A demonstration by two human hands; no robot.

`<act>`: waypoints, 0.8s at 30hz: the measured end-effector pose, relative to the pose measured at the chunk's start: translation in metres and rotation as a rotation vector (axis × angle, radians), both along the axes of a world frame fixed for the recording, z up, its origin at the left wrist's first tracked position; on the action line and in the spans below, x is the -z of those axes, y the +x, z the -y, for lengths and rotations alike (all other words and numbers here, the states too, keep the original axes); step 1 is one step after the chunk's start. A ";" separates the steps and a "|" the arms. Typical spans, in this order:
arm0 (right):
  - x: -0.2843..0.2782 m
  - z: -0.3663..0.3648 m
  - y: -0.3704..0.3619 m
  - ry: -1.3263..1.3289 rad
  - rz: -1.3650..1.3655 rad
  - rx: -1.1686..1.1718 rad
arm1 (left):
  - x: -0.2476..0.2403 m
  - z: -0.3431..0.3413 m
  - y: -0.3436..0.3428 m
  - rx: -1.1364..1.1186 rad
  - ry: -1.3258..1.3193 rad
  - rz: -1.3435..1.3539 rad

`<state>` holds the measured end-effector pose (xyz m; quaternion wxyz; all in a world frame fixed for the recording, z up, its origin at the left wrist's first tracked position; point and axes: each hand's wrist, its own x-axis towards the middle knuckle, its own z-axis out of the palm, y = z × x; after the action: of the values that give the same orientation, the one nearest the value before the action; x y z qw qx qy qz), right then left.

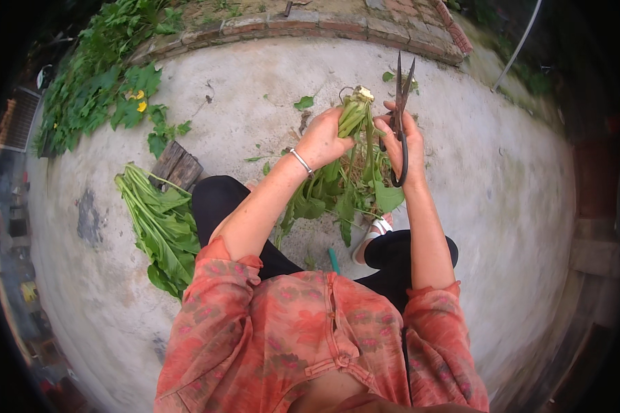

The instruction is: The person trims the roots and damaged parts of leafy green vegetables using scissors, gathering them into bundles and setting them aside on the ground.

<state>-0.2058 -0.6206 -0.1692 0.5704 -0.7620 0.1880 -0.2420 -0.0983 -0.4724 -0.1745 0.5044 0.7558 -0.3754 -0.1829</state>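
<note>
My left hand (326, 140) is closed round the stem end of a leafy green vegetable (355, 115). Its pale cut root end points up and away from me, while the broad leaves hang down between my knees. In my right hand (408, 148) is a pair of dark metal scissors (400, 113) with black loop handles. The blades point away from me, slightly apart at the tips, just right of the root end and not touching it. Part of the scissors' handle is hidden by my fingers.
On the concrete ground (503, 199) to my left lies a pile of long-stemmed greens (162, 230), beside a weathered wood block (177, 165). A teal-handled object (333, 261) lies between my feet. Farther off are a low brick edging (296, 24) and leafy plants with yellow flowers (96, 89).
</note>
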 end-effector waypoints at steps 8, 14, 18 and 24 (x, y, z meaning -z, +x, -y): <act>-0.014 0.000 -0.005 0.208 0.012 -0.128 | 0.025 0.013 -0.032 -0.144 0.137 0.376; -0.023 0.013 -0.015 0.298 0.068 -0.255 | -0.031 -0.004 -0.014 0.098 0.378 0.260; -0.031 0.013 -0.019 0.294 0.063 -0.382 | -0.035 -0.031 0.020 0.058 0.139 0.141; -0.033 0.010 -0.022 0.315 0.023 -0.439 | -0.020 -0.014 0.011 0.212 -0.139 -0.316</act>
<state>-0.2274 -0.6310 -0.1358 0.7228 -0.6837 0.0470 -0.0893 -0.0878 -0.4586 -0.1541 0.5858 0.6373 -0.3808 -0.3250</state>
